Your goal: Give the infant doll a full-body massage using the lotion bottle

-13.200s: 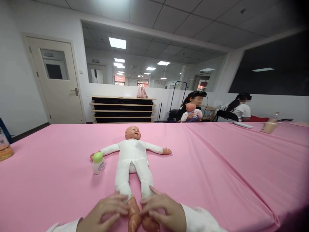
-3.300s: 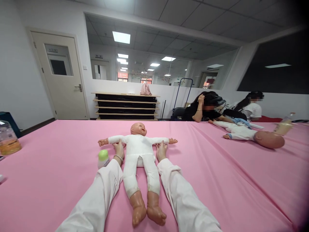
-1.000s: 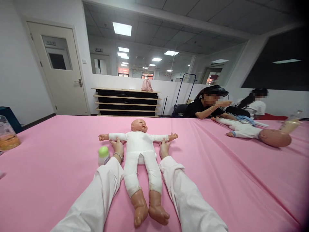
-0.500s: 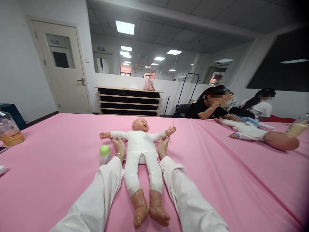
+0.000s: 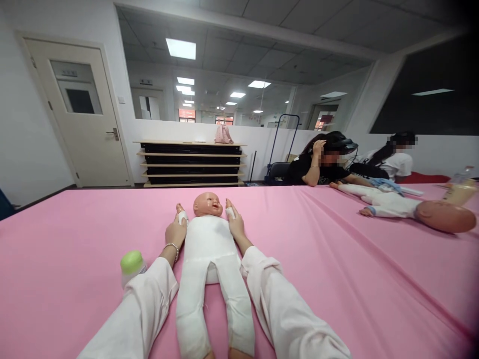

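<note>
Doll (image 5: 209, 244) arms now up by its head, one in each hand; they were spread sideways a moment ago.
Left hand (image 5: 176, 229) and right hand (image 5: 236, 224) are each wrapped round a doll arm, small plastic fingers poking out past the grip. Arm handling looks to be at its raised stage, judging by pose. Doll lies face up between the hands on pink cloth (image 5: 299, 279): bald, glossy brown head just between and beyond the grip, white cloth body, legs toward the wearer, feet cut off. Green-capped bottle (image 5: 131, 264) near left wrist, outside the grip.
</note>
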Demonstrator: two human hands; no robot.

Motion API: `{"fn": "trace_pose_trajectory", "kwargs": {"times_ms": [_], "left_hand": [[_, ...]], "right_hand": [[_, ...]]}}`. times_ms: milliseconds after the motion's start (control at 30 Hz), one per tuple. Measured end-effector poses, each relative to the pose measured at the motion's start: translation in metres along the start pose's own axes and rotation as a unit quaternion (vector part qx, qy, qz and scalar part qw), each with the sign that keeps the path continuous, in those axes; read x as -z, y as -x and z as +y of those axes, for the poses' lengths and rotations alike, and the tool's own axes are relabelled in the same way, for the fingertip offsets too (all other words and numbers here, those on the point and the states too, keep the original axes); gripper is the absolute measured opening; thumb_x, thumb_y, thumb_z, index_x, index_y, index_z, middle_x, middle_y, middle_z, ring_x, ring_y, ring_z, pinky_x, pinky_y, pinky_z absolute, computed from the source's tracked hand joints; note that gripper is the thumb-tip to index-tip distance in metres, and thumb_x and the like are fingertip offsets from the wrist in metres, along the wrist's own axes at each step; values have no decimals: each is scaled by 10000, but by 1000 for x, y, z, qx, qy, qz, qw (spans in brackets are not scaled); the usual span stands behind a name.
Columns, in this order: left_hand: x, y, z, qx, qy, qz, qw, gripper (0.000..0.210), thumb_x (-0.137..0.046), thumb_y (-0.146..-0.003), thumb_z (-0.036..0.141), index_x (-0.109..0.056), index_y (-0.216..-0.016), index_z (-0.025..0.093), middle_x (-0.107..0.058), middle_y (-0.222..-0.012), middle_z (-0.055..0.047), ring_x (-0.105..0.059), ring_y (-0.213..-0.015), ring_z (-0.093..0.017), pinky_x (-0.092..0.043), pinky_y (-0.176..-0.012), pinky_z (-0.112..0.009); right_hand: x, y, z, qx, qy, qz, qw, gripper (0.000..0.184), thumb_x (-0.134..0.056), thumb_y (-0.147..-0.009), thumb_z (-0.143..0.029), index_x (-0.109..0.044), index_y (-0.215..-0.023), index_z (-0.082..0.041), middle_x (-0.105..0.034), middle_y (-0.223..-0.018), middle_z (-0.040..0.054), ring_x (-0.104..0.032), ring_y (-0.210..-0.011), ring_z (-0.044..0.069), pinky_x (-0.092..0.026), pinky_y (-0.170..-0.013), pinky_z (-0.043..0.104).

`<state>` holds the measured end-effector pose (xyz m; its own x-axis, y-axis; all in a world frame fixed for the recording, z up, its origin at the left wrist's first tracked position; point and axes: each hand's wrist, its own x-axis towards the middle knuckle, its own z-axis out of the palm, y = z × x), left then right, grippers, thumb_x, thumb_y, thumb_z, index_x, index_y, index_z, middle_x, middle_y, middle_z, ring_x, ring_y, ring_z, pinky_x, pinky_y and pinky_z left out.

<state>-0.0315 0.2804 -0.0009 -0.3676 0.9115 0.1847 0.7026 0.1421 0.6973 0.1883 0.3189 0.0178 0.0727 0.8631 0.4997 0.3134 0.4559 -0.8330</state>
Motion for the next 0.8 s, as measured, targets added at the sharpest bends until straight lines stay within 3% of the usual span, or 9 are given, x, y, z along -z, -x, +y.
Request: {"fn": "trace_pose_trajectory", "kwargs": {"times_ms": [200,367,467,533,600,700,800], "left_hand": [[-5,-11,-3,35,-41,-11,998,675,-134,-811,617,-466,-1250,226,-618,-929,-145,-595,-781,-259,-423,-646,-339],[-2,-10,0,30,-32,-7,999,664,-156,-804,628,-444,-1266,247,-621,-912,-143,-594,-758,-252,-424,-643,-343],[3,-1,6,-12,-28,74,997,602,-236,-830,548,-319,-1341,241,-594,-1017,-129,-588,-844,-241,-429,-678,-322],[8,7,12,-29,-27,148,988,650,-328,-817,508,-235,-1376,189,-571,-1059,-141,-582,-870,-238,-430,-709,-314],[12,15,16,-44,-27,186,981,723,-410,-788,486,-197,-1384,136,-573,-1033,-148,-577,-873,-242,-430,-738,-321],[17,27,15,-99,-15,179,979,751,-468,-765,440,-193,-1379,108,-565,-1037,-143,-561,-922,-241,-431,-791,-330],[23,40,6,-136,43,153,978,747,-485,-762,401,-158,-1385,150,-501,-1154,-127,-555,-943,-199,-451,-765,-287]], "right_hand": [[-2,0,13,-90,127,-14,988,441,-393,-825,-403,-451,-1255,-324,-613,-991,12,-544,-893,151,-411,-894,307],[-5,4,6,-48,121,30,991,452,-315,-850,-443,-403,-1283,-348,-560,-1138,-10,-511,-954,157,-387,-921,318],[-7,6,3,13,117,77,990,455,-300,-853,-422,-390,-1287,-320,-480,-1249,-13,-476,-1038,160,-358,-962,333],[-8,9,2,66,125,119,983,481,-343,-834,-387,-373,-1296,-257,-437,-1286,26,-438,-1110,176,-327,-996,357],[-7,14,0,103,135,146,975,527,-406,-794,-346,-359,-1294,-188,-434,-1276,78,-414,-1147,201,-309,-1009,391],[3,26,-5,115,141,118,976,579,-477,-731,-300,-368,-1276,-135,-451,-1246,117,-416,-1152,231,-303,-1015,437],[24,42,-16,113,127,40,985,608,-529,-669,-240,-402,-1257,-144,-445,-1261,108,-419,-1162,238,-300,-1025,458]]}}
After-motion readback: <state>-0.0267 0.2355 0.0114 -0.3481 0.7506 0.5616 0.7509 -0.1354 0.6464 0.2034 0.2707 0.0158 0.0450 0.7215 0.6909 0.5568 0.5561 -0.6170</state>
